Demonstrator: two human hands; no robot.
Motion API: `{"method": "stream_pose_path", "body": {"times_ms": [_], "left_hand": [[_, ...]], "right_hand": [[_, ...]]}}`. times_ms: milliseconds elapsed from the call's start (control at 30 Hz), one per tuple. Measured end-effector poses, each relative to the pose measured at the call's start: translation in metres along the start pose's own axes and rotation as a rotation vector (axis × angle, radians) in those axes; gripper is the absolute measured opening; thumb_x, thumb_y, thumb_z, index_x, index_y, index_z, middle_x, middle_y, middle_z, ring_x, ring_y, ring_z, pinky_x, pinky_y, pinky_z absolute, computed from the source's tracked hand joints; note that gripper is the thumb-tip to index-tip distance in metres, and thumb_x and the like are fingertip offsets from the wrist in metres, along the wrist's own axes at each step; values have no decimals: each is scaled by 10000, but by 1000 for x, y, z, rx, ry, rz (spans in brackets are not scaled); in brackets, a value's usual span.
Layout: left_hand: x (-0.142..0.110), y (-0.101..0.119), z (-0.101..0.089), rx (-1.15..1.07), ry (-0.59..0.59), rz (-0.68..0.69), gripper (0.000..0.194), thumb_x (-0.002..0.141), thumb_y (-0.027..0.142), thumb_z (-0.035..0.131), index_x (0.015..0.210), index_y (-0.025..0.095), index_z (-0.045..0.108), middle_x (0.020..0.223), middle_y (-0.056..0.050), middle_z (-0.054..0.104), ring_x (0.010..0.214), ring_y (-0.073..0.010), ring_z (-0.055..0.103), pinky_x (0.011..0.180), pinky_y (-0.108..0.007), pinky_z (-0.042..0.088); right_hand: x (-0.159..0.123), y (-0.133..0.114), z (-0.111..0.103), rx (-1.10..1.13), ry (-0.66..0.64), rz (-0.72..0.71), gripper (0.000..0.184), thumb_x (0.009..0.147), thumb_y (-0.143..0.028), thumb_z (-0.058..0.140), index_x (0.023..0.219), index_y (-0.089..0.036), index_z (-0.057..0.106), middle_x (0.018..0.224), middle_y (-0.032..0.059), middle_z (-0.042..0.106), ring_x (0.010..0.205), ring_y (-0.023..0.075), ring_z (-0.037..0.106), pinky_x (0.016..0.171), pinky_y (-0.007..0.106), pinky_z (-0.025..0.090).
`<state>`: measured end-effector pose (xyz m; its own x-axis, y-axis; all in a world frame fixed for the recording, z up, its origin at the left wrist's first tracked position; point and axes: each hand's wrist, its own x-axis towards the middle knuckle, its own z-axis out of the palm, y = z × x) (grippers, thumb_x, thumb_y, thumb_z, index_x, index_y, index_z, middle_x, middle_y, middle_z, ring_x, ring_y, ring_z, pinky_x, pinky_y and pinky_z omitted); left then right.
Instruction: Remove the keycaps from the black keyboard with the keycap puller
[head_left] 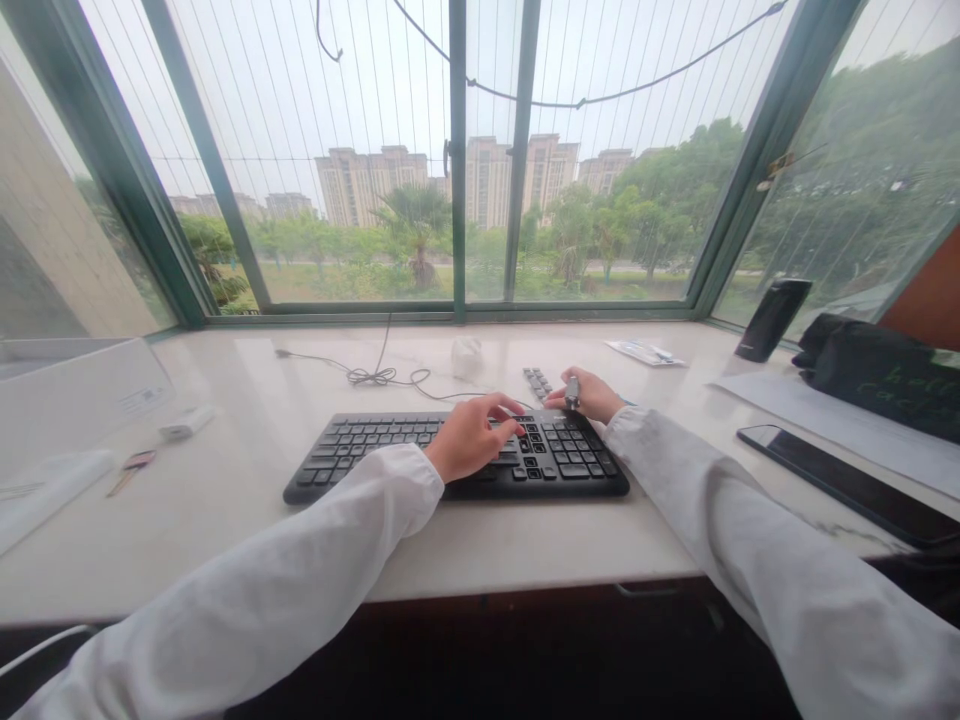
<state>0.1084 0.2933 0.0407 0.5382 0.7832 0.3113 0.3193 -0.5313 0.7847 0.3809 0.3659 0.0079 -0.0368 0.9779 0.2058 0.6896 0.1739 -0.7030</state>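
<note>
The left hand (472,437) rests open, fingers curved over the black keyboard (375,455); the right hand (589,395) pinches a small metal cylinder (572,392) just above its keys.

Window bay: green-framed windows (457,160), palm trees (412,225) and apartment towers (367,185) beyond, pale marble counter (225,540), beige wall (52,220), overcast daylight.

Right hand (586,395) is partly hiding a small silver object (572,393), too small to identify. Left hand (472,437) is covering some keyboard (555,460) keys. Right edge is cutting off the phone (847,485) and bag (874,375); left edge is cutting off the box (75,395).
</note>
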Motion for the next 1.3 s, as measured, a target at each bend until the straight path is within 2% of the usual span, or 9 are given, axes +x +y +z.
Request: {"method": "stream_pose_path", "body": {"times_ms": [333, 533, 900, 1300], "left_hand": [[0, 0, 1, 11, 7, -4, 225, 856, 292, 535, 1025, 188, 641, 887, -30, 724, 496, -71, 572, 443, -173, 452], [0, 2, 0, 11, 1, -2, 218, 853, 286, 532, 1014, 191, 645, 882, -27, 725, 491, -71, 568, 441, -175, 457], [-1, 1, 0, -5, -12, 1, 231, 853, 299, 529, 1022, 186, 639, 887, -35, 721, 507, -77, 562, 422, -173, 468], [-1, 5, -1, 14, -12, 0, 226, 854, 294, 530, 1016, 181, 641, 882, -34, 725, 468, -62, 538, 430, -169, 457]], "right_hand": [[4, 9, 3, -55, 41, -5, 528, 561, -463, 776, 835, -245, 381, 810, 32, 755, 786, 227, 700, 710, 317, 488], [1, 3, 4, 17, 26, 15, 529, 564, -430, 783, 830, -248, 364, 788, 19, 747, 768, 227, 707, 666, 308, 509], [0, 3, 1, -22, 22, 12, 452, 598, -343, 747, 827, -249, 368, 791, 19, 754, 770, 223, 709, 670, 303, 514], [0, 3, 0, -33, 23, 16, 498, 555, -400, 772, 846, -247, 397, 803, 24, 755, 790, 241, 710, 702, 330, 523]]}}
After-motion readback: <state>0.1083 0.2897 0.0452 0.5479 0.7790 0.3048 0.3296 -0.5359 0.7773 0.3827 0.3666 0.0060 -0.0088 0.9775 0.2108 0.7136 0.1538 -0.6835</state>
